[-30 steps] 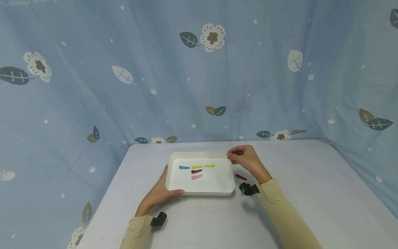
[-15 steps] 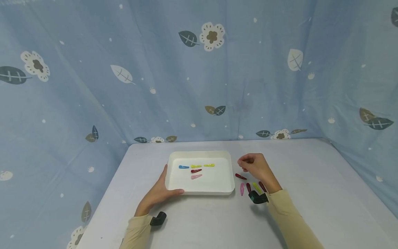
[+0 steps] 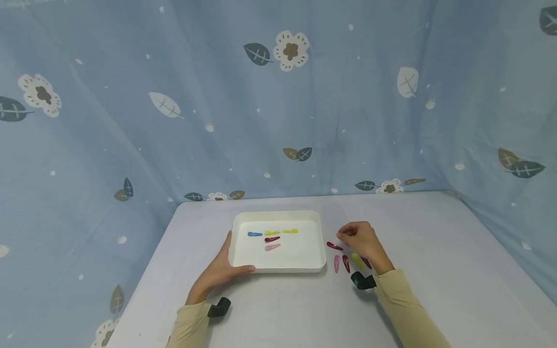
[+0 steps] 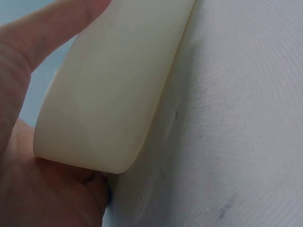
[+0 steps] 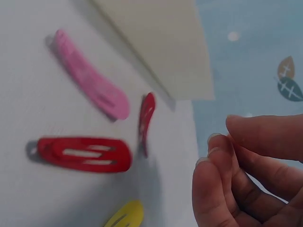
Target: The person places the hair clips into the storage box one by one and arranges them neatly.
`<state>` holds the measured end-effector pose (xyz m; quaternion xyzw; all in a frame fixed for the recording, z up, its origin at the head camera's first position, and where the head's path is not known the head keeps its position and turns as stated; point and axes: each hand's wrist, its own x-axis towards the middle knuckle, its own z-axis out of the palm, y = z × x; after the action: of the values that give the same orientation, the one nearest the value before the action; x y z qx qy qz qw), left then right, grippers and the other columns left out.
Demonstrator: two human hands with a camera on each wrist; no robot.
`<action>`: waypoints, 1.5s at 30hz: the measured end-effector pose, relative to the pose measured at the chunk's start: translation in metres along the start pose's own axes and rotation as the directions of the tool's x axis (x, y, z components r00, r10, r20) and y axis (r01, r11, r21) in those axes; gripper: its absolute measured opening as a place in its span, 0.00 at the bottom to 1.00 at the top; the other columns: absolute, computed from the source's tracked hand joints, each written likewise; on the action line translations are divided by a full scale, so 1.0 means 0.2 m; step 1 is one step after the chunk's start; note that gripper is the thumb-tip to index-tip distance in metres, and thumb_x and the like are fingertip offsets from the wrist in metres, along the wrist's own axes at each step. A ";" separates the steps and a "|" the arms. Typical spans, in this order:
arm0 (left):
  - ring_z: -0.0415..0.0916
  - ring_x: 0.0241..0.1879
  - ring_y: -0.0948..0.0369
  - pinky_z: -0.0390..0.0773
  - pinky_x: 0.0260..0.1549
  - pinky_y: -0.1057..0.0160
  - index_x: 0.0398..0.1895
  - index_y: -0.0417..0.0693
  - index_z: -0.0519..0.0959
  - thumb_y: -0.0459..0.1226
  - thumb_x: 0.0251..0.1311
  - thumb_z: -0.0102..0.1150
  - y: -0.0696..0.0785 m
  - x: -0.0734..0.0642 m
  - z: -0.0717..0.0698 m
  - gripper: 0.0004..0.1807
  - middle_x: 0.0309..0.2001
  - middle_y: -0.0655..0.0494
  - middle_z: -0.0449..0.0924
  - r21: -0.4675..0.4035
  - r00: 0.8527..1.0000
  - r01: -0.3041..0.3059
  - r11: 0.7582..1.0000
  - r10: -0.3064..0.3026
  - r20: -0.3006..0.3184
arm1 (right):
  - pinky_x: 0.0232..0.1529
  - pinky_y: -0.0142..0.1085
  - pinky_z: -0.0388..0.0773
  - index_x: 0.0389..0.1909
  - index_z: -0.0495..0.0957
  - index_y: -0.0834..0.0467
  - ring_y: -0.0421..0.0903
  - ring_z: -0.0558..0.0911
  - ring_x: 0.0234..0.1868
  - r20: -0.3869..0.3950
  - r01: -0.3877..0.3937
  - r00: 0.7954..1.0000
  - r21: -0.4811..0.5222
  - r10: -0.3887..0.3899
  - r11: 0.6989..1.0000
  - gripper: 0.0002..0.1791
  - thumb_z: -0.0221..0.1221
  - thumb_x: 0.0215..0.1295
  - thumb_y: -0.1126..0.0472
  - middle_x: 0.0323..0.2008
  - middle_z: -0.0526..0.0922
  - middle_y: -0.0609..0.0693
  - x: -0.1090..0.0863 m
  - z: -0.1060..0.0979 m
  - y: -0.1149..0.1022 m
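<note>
A white tray (image 3: 300, 253) lies on the table, holding a blue hair clip (image 3: 255, 234), two yellow clips, a red clip (image 3: 272, 239) and a pink clip (image 3: 272, 247). My left hand (image 3: 219, 270) grips its front left corner, thumb along the front wall and fingers at the left side; the left wrist view shows the corner (image 4: 109, 104) between them. Right of the tray, my right hand (image 3: 360, 238) hovers over loose clips, fingers loosely bent with nothing visible between them. Nearest to it lies a red clip (image 3: 334, 246).
Also loose on the table (image 3: 278, 309) are a pink clip (image 5: 90, 78), a red clip (image 5: 85, 154), a yellow clip (image 5: 125, 215) and a darker red clip (image 3: 366, 262) partly behind the right wrist. A blue patterned curtain (image 3: 330, 111) hangs behind the table.
My right hand has moved from the tray's right rim out to the right and down toward the loose clips. The left hand stays at the tray's corner.
</note>
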<state>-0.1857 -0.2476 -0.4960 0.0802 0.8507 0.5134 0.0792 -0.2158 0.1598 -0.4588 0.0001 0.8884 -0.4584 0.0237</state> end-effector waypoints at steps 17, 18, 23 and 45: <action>0.59 0.77 0.51 0.56 0.74 0.36 0.85 0.63 0.35 0.47 0.46 0.84 -0.01 0.01 0.00 0.74 0.81 0.55 0.56 0.004 1.000 -0.015 1.000 0.015 0.002 | 0.34 0.38 0.78 0.35 0.87 0.62 0.48 0.80 0.34 0.093 -0.004 0.995 -0.179 0.021 0.984 0.07 0.68 0.64 0.61 0.35 0.87 0.54 0.02 0.01 0.07; 0.59 0.77 0.51 0.56 0.74 0.36 0.85 0.62 0.34 0.47 0.46 0.84 -0.01 0.01 0.00 0.74 0.81 0.55 0.56 0.002 1.000 -0.018 1.000 0.018 0.005 | 0.34 0.38 0.77 0.35 0.87 0.62 0.48 0.80 0.34 0.100 -0.007 0.995 -0.179 0.025 0.984 0.06 0.69 0.63 0.61 0.34 0.87 0.54 0.02 0.01 0.07; 0.60 0.76 0.51 0.57 0.73 0.36 0.85 0.62 0.34 0.49 0.45 0.84 0.00 0.01 0.00 0.74 0.81 0.55 0.57 0.002 1.000 -0.020 1.000 0.020 0.006 | 0.31 0.38 0.76 0.32 0.86 0.63 0.49 0.78 0.33 0.123 -0.017 0.992 -0.178 0.039 0.984 0.06 0.70 0.60 0.63 0.32 0.86 0.55 0.01 0.02 0.06; 0.56 0.78 0.51 0.54 0.75 0.36 0.85 0.63 0.34 0.49 0.44 0.85 -0.01 0.01 -0.01 0.76 0.82 0.56 0.55 -0.002 1.000 -0.011 1.000 0.011 0.004 | 0.26 0.36 0.73 0.30 0.84 0.66 0.47 0.75 0.28 0.152 -0.011 0.987 -0.204 0.043 0.979 0.04 0.65 0.64 0.70 0.27 0.82 0.54 -0.02 0.04 0.03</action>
<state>-0.1880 -0.2504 -0.4960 0.0857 0.8497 0.5143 0.0783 -0.2116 0.1575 -0.4687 -0.0261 0.9258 -0.3638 0.0990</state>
